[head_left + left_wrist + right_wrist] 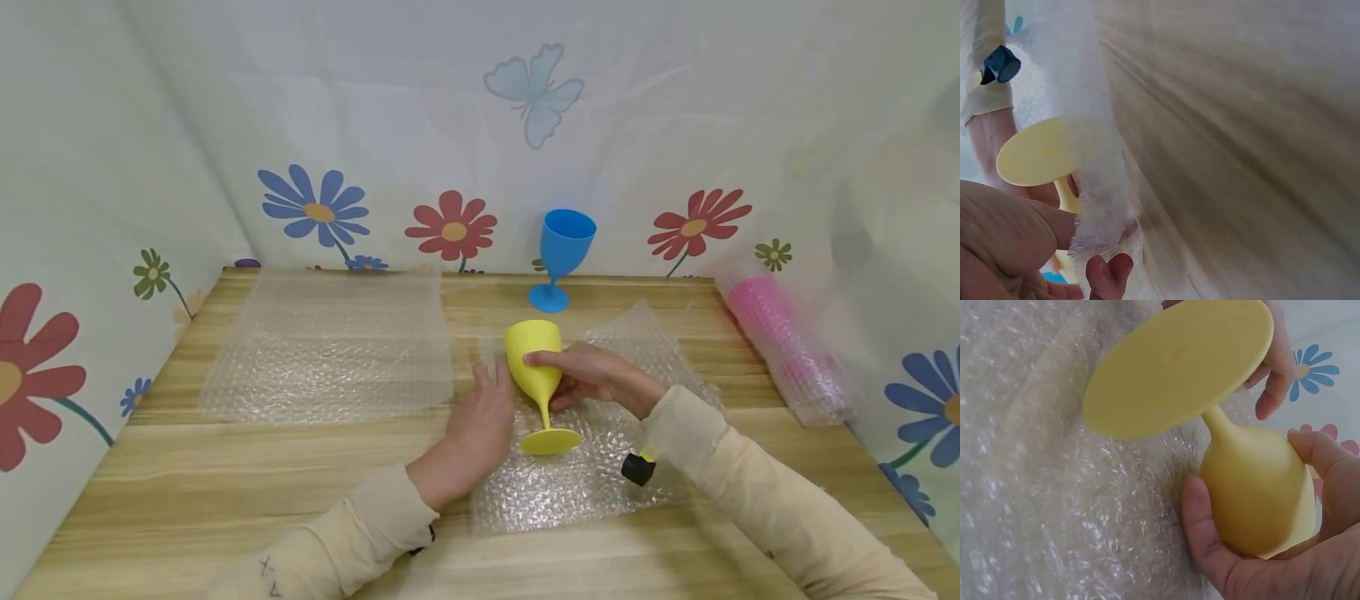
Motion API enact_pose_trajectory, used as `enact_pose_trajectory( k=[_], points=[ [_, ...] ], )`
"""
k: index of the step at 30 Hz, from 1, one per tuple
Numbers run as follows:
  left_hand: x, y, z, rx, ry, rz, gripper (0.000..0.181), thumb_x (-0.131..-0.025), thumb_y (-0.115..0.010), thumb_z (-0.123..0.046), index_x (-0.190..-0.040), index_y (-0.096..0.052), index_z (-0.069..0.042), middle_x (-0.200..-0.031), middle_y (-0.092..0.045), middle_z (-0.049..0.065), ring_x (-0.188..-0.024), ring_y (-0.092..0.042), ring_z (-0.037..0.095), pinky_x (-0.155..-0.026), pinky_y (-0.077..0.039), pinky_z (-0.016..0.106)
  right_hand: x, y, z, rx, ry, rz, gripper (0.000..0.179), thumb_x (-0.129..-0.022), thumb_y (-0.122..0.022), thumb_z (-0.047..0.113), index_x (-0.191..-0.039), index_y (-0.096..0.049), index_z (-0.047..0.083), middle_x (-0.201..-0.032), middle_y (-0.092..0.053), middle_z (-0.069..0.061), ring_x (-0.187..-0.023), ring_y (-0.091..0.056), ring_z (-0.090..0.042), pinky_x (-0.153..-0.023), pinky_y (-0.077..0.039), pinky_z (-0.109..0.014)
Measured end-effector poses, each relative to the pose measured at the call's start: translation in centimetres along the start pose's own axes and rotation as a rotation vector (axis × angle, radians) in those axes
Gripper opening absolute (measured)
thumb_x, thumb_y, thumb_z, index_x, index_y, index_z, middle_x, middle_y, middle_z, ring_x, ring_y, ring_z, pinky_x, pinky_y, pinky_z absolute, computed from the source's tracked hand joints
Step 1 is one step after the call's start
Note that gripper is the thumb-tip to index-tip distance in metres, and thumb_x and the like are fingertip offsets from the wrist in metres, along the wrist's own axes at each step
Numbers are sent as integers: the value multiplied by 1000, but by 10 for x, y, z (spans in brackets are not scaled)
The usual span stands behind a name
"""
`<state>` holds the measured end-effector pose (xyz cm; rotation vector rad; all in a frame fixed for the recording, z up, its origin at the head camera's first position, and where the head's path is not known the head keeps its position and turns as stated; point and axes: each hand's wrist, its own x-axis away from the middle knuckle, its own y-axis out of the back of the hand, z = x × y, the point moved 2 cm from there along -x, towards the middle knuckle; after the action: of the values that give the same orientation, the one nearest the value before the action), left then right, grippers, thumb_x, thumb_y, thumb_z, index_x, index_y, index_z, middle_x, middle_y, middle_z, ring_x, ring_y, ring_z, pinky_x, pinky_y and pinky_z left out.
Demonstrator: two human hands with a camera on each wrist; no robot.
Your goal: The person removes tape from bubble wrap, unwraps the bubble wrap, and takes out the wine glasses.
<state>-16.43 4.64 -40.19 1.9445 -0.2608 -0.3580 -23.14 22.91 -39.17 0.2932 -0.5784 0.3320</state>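
Observation:
A yellow plastic goblet [534, 354] leans over a sheet of bubble wrap [540, 496] in the head view. My right hand [596, 375] grips its bowl from the right, thumb on the near side. The right wrist view shows the goblet's round base [1179, 369] toward the camera and the fingers around the bowl [1260, 487]. Just left of the goblet is my left hand [480, 421]. In the left wrist view, the left hand's fingers pinch the edge of the bubble wrap [1100, 206], which partly covers the goblet's base [1038, 153].
Behind the goblet stands a blue goblet [566, 246] near the table's back edge. Another flat bubble wrap sheet [330, 350] lies at the left. Toward the right edge lies a pink item rolled in bubble wrap [787, 342]. Flower-printed cloth [405, 108] walls the wooden table [247, 475].

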Motion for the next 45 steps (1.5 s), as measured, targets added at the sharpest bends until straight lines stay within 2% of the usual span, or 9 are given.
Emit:
enact_pose_trajectory(
  k=[2,5,8,13,20,24,31,39,45],
  points=[
    [-1,0,-2,-23,-7,2,63,-81,-68,16,-139,-44,9,-125,-46,33,-52,-50,18,-39,-42,23,0,1,-2,-8,18,7,66,-94,-73,44,-126,-50,-9,-96,-70,-19,-71,-72,-22,-73,-62,-36],
    [-2,1,-2,-86,-33,3,32,-85,-69,11,-115,-59,10,-119,-48,30,-52,-52,19,-40,-45,24,-1,3,-8,-28,52,25,66,-96,-70,43,-130,-48,-9,-101,-69,-19,-78,-72,-24,-77,-62,-38],
    [-3,1,-2,-155,-63,34,5,-86,-70,6,-91,-67,5,-118,-52,29,-53,-55,19,-42,-48,25,-2,5,-15,-67,81,46,65,-98,-66,42,-133,-46,-9,-107,-67,-19,-86,-71,-25,-82,-61,-41],
    [-4,1,-2,-221,-87,112,10,-86,-70,4,-78,-70,0,-115,-55,26,-54,-54,18,-42,-47,25,0,9,-23,-111,139,85,63,-101,-62,39,-136,-45,-11,-112,-66,-20,-93,-69,-26,-87,-59,-43],
    [-7,2,-2,-234,-113,167,9,-83,-71,6,-77,-70,-1,-123,-56,29,-55,-51,17,-43,-45,23,10,13,-26,-152,198,103,61,-103,-59,36,-139,-40,-9,-113,-63,-17,-95,-67,-26,-87,-57,-39],
    [-8,2,-1,-223,-114,182,9,-85,-71,5,-77,-69,-1,-117,-57,27,-56,-53,18,-44,-47,25,18,13,-27,-198,226,116,60,-104,-59,31,-143,-35,-8,-115,-63,-17,-95,-68,-26,-85,-58,-38],
    [-9,1,0,-209,-113,199,10,-84,-71,4,-76,-68,0,-111,-56,24,-57,-54,19,-45,-50,28,38,11,-31,-228,320,162,63,-105,-60,20,-151,-25,-5,-129,-55,-19,-110,-64,-29,-92,-57,-44],
    [-10,-1,1,-185,-90,214,4,-84,-70,1,-87,-72,-1,-108,-54,20,-61,-56,20,-49,-52,29,58,9,-34,-176,410,173,64,-99,-65,9,-148,-27,-5,-128,-54,-18,-112,-62,-30,-95,-54,-44],
    [-9,1,1,-198,-106,201,5,-87,-70,0,-83,-71,-1,-102,-52,16,-62,-56,21,-51,-54,32,68,6,-36,-99,509,239,66,-94,-72,5,-145,-32,-2,-125,-56,-20,-109,-62,-31,-93,-56,-44]
  ],
)
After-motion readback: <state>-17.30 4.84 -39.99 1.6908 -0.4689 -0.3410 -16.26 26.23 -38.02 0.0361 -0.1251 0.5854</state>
